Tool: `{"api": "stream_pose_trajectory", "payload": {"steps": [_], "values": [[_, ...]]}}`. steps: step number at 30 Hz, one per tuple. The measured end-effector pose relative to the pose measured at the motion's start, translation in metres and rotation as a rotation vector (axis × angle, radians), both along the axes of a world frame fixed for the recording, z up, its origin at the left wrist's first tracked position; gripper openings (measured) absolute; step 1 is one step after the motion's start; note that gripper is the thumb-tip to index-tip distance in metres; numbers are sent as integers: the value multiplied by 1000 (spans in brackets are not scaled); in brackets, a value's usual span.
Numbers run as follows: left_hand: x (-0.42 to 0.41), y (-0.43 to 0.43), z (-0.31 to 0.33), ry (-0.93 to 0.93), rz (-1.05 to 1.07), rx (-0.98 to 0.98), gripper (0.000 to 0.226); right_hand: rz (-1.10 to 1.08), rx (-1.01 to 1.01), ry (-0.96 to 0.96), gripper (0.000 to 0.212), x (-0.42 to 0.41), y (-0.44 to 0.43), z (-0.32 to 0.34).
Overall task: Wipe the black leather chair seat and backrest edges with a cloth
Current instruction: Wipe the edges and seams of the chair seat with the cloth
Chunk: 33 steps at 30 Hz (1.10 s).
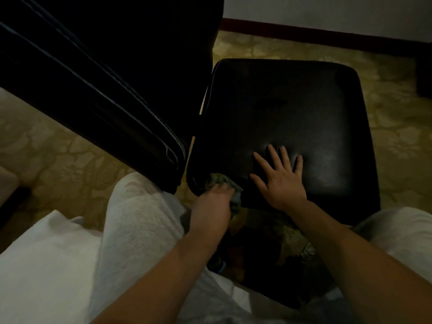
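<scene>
The black leather chair seat (292, 113) fills the middle of the view, and its tall backrest (98, 85) with pale stitched edges rises at the left. My left hand (211, 206) grips a bunched greenish-grey cloth (233, 195) against the seat's near left corner, right beside the foot of the backrest. Most of the cloth is hidden under that hand. My right hand (278, 176) lies flat on the near part of the seat with its fingers spread, holding nothing.
Patterned yellow-green carpet (70, 155) surrounds the chair. My knees in light grey trousers (140, 218) flank the seat's near edge. A white wall with a dark red skirting board (327, 36) runs behind. A dark object (424, 83) stands at the far right.
</scene>
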<state>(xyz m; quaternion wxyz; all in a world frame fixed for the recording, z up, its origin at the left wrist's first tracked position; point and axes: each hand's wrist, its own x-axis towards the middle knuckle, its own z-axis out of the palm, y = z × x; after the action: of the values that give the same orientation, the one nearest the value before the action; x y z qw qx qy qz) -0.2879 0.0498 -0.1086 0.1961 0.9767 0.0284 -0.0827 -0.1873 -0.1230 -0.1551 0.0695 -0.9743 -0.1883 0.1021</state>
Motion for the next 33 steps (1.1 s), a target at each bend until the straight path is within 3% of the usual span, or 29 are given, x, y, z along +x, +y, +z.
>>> {"api": "stream_pose_trajectory", "payload": {"steps": [5,13,20,27,33], "values": [[-2,8,-13,24,-35,-32,51,3,15,10,70,0,0,2],[-2,24,-1,-29,167,21,47,7,27,34,64,0,-1,4],[1,8,3,6,25,22,51,8,5,19,67,1,0,2],[0,35,8,-41,259,101,43,9,15,12,63,0,-1,1],[1,5,6,8,86,41,47,1,3,-6,64,0,0,-1]]}}
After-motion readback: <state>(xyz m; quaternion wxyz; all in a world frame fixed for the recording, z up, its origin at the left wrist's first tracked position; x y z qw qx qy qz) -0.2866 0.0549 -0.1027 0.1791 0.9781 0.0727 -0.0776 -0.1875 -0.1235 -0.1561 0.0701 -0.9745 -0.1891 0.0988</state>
